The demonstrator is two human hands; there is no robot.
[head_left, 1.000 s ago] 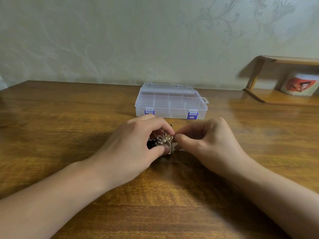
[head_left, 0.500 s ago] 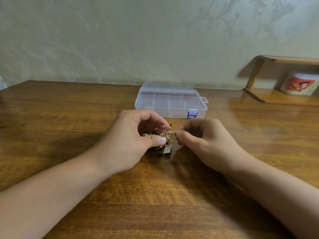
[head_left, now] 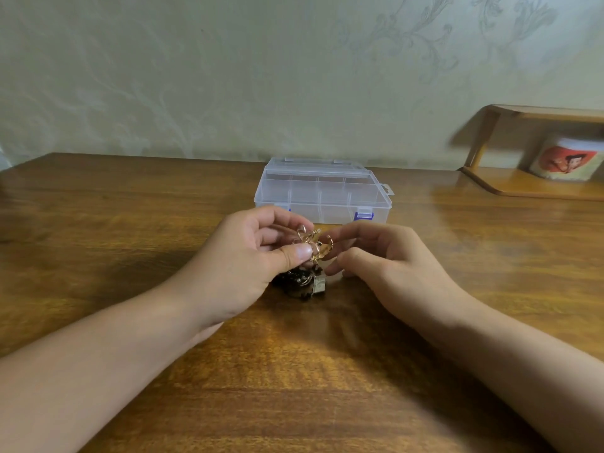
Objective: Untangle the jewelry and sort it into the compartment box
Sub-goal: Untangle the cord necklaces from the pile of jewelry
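Head: jewelry (head_left: 310, 253) within left-hand grip (head_left: 248, 256).

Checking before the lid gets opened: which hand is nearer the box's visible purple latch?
Right. The right hand sits just in front of the purple latch; the left hand is further left, pinching the gold jewelry.

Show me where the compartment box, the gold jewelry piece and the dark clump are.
compartment box (head_left: 322, 191), head view, on its clear lid.
gold jewelry piece (head_left: 315, 245), head view, on its middle.
dark clump (head_left: 295, 281), head view, on its top.
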